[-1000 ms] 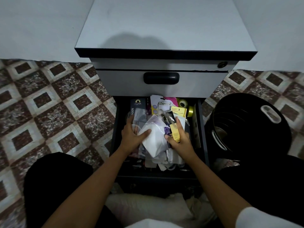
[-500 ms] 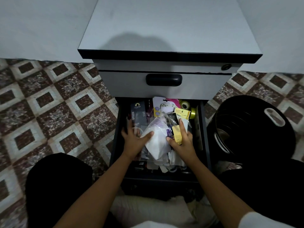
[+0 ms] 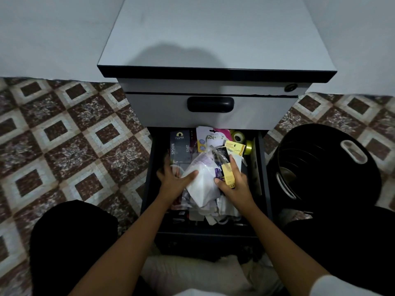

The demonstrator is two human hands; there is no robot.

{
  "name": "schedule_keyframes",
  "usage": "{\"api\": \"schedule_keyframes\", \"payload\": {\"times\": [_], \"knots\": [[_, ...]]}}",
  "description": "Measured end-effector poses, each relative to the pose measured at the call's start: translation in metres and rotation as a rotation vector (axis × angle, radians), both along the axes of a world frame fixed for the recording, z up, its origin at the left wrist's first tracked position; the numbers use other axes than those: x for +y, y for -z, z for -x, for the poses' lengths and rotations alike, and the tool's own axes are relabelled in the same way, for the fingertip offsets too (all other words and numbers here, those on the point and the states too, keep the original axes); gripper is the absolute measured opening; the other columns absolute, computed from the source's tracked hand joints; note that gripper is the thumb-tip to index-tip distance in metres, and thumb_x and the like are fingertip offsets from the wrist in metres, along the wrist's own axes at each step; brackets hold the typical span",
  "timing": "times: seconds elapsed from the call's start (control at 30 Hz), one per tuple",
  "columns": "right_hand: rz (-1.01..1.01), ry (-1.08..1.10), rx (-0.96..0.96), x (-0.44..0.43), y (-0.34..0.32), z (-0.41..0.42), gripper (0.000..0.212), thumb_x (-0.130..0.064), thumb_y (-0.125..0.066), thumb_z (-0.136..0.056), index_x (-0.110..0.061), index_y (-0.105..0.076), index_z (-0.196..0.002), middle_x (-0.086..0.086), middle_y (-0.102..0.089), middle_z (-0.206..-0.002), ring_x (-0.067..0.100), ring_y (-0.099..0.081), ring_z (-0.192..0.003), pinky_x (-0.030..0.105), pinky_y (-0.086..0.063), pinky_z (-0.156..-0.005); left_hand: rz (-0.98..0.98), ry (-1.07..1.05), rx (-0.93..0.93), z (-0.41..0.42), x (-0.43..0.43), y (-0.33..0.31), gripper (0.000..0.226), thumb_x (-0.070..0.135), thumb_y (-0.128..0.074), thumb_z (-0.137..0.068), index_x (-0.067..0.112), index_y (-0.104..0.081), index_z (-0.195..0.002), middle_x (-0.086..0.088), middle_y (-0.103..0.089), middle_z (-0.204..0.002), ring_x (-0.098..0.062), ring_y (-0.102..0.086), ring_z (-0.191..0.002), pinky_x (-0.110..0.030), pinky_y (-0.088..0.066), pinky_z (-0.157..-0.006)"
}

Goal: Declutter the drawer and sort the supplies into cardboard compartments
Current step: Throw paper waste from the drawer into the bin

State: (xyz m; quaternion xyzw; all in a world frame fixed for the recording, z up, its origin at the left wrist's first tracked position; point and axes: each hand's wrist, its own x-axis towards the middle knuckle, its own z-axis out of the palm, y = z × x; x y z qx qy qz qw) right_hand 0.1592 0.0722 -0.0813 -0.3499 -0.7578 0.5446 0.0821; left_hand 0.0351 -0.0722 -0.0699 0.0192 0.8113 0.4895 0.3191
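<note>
Both hands are inside the open drawer [image 3: 149,184]: left hand [image 3: 173,183], fingers spread, presses the bag [image 3: 203,185] at centre; right hand [image 3: 236,185] grips a yellow pack [image 3: 227,175].

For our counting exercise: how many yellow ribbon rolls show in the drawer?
2. One ribbon roll at the drawer's back right; a second ribbon roll beside it, by the right wall. Others may be hidden.

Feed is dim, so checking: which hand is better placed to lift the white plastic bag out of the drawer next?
Left, likely. The left hand lies open beside the white plastic bag, thumb on it, holding nothing; the right hand is busy pinching a yellow packet.
</note>
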Motion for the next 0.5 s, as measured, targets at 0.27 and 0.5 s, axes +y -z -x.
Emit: {"api": "schedule_keyframes", "payload": {"times": [0.27,0.5], "knots": [[-0.009,-0.011,0.022,-0.001,-0.006,-0.003,0.081,-0.026,-0.067,-0.084,-0.056,-0.015,-0.138,0.011,-0.041,-0.117,0.011,-0.047,-0.094,0.026,-0.04,-0.088,-0.126,-0.018,0.033,0.0,-0.003,0.001,0.124,0.06,-0.082,-0.049,0.029,-0.016,-0.149,0.007,-0.035,-0.144,-0.018,-0.039,-0.132,-0.045,-0.038,-0.108],[-0.111,0.014,0.063,-0.002,-0.01,-0.004,0.08,-0.026,-0.066,-0.084,-0.063,-0.01,-0.128,0.006,-0.032,-0.136,0.015,-0.043,-0.118,0.023,-0.034,-0.095,-0.205,0.048,0.111,-0.003,-0.003,-0.006,0.103,0.033,-0.074,-0.073,0.05,0.002,-0.141,0.007,-0.012,-0.156,-0.018,-0.025,-0.14,-0.039,-0.035,-0.109]]}}
